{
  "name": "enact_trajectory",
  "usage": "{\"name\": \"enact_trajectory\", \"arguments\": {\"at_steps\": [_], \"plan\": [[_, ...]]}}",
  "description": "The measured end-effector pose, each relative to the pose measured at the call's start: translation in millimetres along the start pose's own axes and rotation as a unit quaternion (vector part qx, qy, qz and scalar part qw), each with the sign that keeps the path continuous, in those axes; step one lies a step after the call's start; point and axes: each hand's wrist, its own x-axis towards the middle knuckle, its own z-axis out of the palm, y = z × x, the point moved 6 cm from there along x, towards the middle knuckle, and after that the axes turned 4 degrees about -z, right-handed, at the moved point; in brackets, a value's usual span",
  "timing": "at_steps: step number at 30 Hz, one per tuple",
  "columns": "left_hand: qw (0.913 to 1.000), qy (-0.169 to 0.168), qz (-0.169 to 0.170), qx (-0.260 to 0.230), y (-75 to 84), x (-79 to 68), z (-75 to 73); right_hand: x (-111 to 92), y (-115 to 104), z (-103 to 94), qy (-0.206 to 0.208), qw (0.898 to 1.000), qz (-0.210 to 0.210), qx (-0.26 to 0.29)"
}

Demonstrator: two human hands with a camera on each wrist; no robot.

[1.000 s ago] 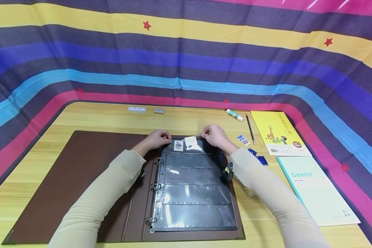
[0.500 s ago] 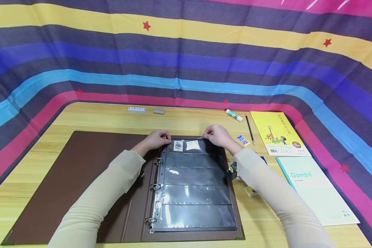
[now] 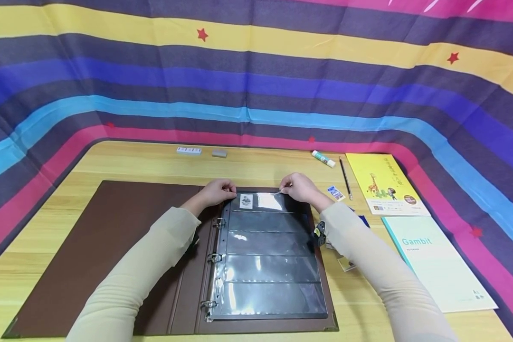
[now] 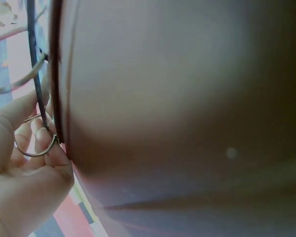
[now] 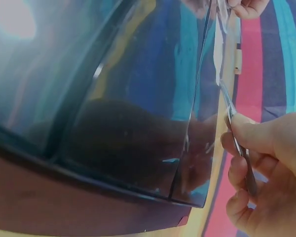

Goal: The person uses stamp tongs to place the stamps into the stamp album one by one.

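Observation:
A brown ring-binder stamp album [image 3: 141,228] lies spread on the table, with a black sheet of clear pockets [image 3: 273,243] on its rings. My left hand [image 3: 218,191] pinches the sheet's upper left corner; in the left wrist view, its fingers are beside a metal ring [image 4: 34,154]. My right hand [image 3: 298,187] holds metal tweezers [image 5: 242,148] at the sheet's top edge. The tweezer tips touch a thin white piece seen edge-on [image 5: 218,54]. A small grey stamp [image 3: 246,201] sits in the top pocket. Right of it, a bright white patch hides whether another stamp lies there.
A small stamp [image 3: 336,193], a pencil [image 3: 345,177] and a glue stick [image 3: 323,159] lie right of the album. Beyond them are a yellow booklet [image 3: 382,183] and a notebook [image 3: 436,259]. More stamps [image 3: 346,264] lie partly under the right forearm. A grey block [image 3: 219,154] stands behind.
The pale stamp by the right hand has gone lower into the top pocket area, where a white patch now shows. The right hand shifted slightly right, then back. The left hand stayed.

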Motion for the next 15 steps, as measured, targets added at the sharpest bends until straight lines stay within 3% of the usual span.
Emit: {"name": "enact_trajectory", "arguments": {"at_steps": [8,15], "plan": [[1.0000,0.001,0.005,0.004,1.5,-0.3,-1.1,1,-3,1.5,-0.016,1.000,-0.016,0.016],[1.0000,-0.002,0.000,0.005,0.6,-0.2,-0.2,-4,5,-9.2,0.018,1.000,0.011,0.018]]}}
